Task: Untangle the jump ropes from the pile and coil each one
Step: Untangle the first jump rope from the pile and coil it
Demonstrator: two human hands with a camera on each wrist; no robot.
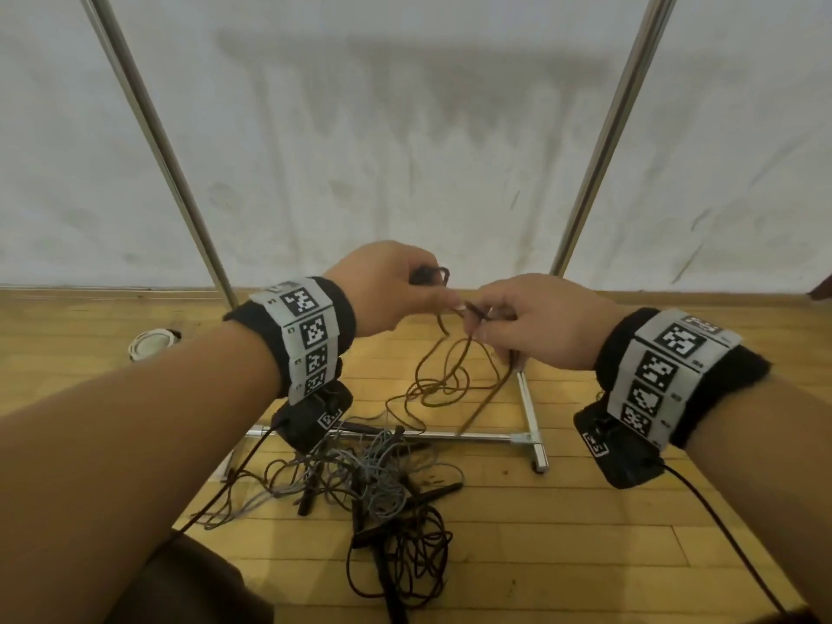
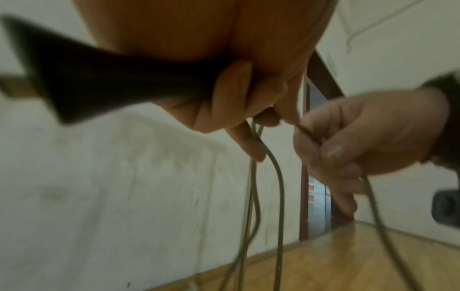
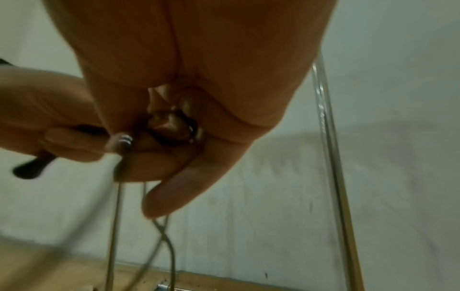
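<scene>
- Two hands up at chest height over a wooden floor (image 1: pixel 540 524), white sheet backdrop (image 1: pixel 405 128) behind.
- Metal rack frame (image 1: pixel 531 412): two slanted uprights against the backdrop, base bars flat on the floor.
- Pile of tangled jump ropes (image 1: pixel 382 497) sits on the floor just in front of the rack's base bar; grey cord knotted in the middle, dark cord looped at the near side, several black handles sticking out of it.
- Brown jump rope (image 1: pixel 445 376) is pulled apart from the pile: upper end held between both hands, slack hanging down in loose loops onto the floor beyond the base bar.
- Left hand (image 1: pixel 387 286): fingers curled round a black handle (image 2: pixel 104 84), thumb and forefinger also pinching the brown cord where it leaves the handle; a small loop of cord shows above the fist.
- Right hand (image 1: pixel 535 322): fingers curled, pinching the brown cord right beside the left fingertips; the cord runs through the fist and drops out below the little finger.
- Small round white object (image 1: pixel 151 344) on the floor at far left, near the left upright; too blurred to identify.
</scene>
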